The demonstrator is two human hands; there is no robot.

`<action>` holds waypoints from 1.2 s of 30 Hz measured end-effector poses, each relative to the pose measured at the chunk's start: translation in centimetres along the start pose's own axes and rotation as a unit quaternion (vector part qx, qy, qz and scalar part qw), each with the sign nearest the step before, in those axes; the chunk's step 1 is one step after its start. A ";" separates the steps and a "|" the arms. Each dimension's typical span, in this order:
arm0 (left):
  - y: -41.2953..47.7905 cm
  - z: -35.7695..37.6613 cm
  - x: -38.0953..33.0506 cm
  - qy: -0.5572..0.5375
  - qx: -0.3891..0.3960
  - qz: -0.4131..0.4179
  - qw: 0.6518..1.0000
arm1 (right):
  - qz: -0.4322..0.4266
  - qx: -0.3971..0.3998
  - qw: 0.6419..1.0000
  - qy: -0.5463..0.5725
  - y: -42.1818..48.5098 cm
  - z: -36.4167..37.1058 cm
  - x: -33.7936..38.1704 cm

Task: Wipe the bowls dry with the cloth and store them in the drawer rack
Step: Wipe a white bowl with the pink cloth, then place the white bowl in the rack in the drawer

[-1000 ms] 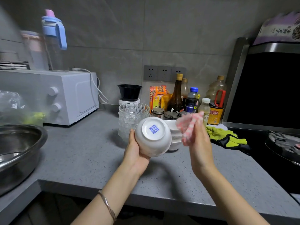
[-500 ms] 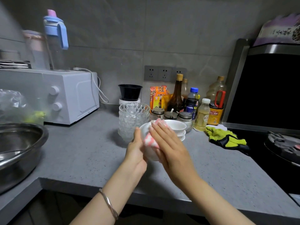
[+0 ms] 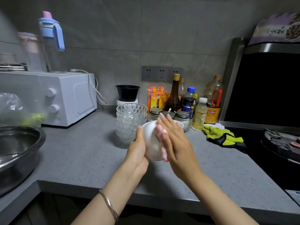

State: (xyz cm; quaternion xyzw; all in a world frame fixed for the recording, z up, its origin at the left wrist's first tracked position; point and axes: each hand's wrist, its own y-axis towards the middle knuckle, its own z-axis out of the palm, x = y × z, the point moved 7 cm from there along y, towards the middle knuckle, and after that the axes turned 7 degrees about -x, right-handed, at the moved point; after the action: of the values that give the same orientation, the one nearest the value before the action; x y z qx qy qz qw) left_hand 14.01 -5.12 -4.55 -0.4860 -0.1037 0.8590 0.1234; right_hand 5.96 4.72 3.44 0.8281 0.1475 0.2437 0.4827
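While your left hand (image 3: 138,148) clasps 1 round white ceramic bowl (image 3: 151,143), your flat-fingered right hand (image 3: 177,143) presses pink-white cloth (image 3: 160,130) on it; storing remains.

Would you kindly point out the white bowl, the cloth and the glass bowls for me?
white bowl (image 3: 151,143), head view, outer side wall.
cloth (image 3: 164,154), head view, lower pink-striped edge.
glass bowls (image 3: 128,125), head view, side of the stack.

I can't read anything for certain. At one o'clock, the oil bottle (image 3: 213,109) has a red label with Chinese characters. The print on the orange packet (image 3: 155,98) at twelve and the purple bag (image 3: 276,28) at two is blurred.
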 end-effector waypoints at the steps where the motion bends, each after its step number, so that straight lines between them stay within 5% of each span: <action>1: -0.1 0.0 -0.2 0.006 -0.012 0.003 1.000 | 0.033 -0.009 0.999 0.026 -0.2 -0.3 -0.6; 5: -0.5 -0.4 0.3 -0.004 -0.052 0.010 0.999 | 0.030 -0.023 0.999 0.038 -2.4 0.2 -0.1; 10: -1.2 0.5 0.9 0.044 0.007 0.044 0.998 | -0.028 -0.037 0.998 -0.051 -1.9 0.0 0.3; 15: -1.8 0.6 0.5 0.086 0.017 0.091 0.992 | 0.144 -0.036 0.983 0.112 -0.6 -0.7 -3.3; 20: -1.7 -1.0 0.8 0.079 0.001 0.095 0.992 | 0.259 -0.077 0.956 0.116 -2.0 -3.1 -6.7; 24: -1.7 -1.9 0.5 0.085 -0.018 0.108 0.990 | 0.330 0.069 0.942 -0.003 -5.9 -2.6 -9.8; 29: -2.6 -1.5 1.2 0.094 -0.004 0.111 0.989 | 0.288 0.222 0.920 -0.148 -10.2 -1.2 -12.0; 36: -5.0 1.6 3.2 0.129 0.057 0.106 0.984 | 0.414 0.114 0.899 0.089 -8.9 -7.4 -10.6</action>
State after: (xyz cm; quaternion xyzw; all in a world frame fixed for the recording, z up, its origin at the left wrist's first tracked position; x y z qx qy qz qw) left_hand 11.58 0.54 -4.80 -0.5934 0.0144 0.8016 0.0712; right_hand -7.01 9.41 -4.05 0.8384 -0.1397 0.4763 0.2253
